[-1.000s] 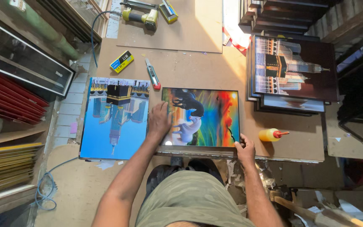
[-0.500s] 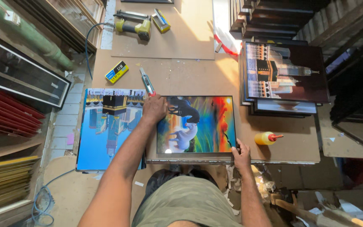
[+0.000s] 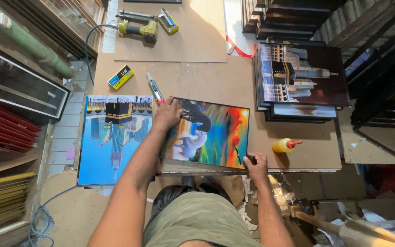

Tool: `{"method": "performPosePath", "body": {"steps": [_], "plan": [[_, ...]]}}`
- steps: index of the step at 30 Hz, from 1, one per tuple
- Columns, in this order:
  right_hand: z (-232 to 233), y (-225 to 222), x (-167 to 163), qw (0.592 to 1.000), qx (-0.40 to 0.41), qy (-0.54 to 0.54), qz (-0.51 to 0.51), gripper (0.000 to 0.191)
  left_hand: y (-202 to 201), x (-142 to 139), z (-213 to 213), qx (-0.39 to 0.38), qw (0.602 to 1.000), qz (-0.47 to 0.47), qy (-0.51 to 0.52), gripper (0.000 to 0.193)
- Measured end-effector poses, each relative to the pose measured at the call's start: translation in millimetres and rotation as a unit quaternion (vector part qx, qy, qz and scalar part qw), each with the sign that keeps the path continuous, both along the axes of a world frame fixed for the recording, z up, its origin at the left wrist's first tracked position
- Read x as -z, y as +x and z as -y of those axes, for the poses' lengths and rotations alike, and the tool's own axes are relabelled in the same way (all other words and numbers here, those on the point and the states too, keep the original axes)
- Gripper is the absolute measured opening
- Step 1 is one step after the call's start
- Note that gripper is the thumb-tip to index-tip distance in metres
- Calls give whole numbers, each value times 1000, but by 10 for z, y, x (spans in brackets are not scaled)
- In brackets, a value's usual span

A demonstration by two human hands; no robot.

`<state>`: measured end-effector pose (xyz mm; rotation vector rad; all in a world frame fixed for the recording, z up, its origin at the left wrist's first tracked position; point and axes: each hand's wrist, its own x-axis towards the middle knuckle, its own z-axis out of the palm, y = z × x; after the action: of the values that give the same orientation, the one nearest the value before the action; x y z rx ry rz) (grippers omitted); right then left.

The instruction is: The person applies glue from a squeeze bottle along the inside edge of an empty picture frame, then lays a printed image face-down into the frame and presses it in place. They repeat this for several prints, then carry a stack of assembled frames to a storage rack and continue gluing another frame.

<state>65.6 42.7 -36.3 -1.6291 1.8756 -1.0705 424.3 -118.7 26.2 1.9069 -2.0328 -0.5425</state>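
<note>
Left hand (image 3: 167,114) lies flat, fingers spread, on the far left corner of the colourful framed picture (image 3: 206,133), while the right hand (image 3: 255,165) pinches its near right corner, so it's gripped on both ends. The picture sits on the brown worktable (image 3: 197,77) with its long axis running left-right, slightly skewed, beside the blue print (image 3: 113,139). Its near edge is partly hidden by the forearms, and compared with earlier the left hand has slid toward the utility knife (image 3: 154,88).

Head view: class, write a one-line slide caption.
Left hand presses a colourful print on the table; right hand grips its near corner.
</note>
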Motion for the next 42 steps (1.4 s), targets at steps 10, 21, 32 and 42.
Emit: {"method": "performPosePath", "body": {"steps": [10,21,32,42], "plan": [[27,71,-51,995,9,56,77,38,-27,413,-1273,-66,997,-31,-23,60],[103,152,8,1000,-20,16,15,41,88,672,-1375,-50,999,12,-12,73],[-108,286,-30,992,69,101,2,41,-29,682,-1870,-125,990,-54,27,96],[-222,396,-67,970,114,185,106,36,88,717,-1793,-239,947,-195,89,85]]}}
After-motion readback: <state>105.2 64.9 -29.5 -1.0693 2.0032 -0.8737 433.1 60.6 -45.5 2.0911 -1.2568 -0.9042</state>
